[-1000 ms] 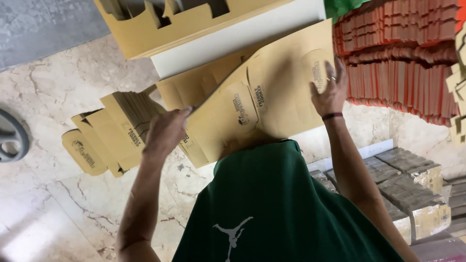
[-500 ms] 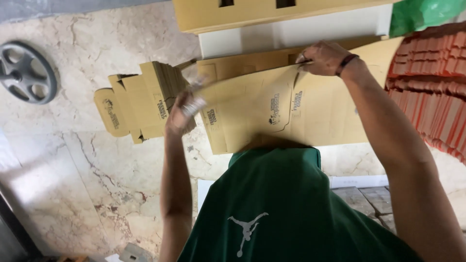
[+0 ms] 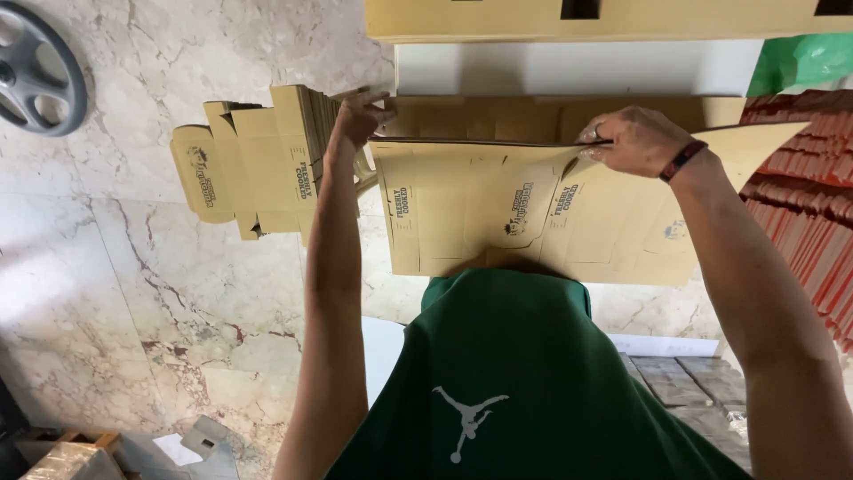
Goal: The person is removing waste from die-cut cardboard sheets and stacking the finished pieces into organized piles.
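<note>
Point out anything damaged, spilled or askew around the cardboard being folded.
Nothing looks damaged or spilled. The left hand and right hand hold the flat tan box blank by its top edge; the stack of blanks beside it is fanned unevenly.

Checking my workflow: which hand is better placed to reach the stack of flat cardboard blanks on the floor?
Left. The left hand grips the held blank at its corner, right beside the stack; the right hand pinches its top edge, farther away.
</note>
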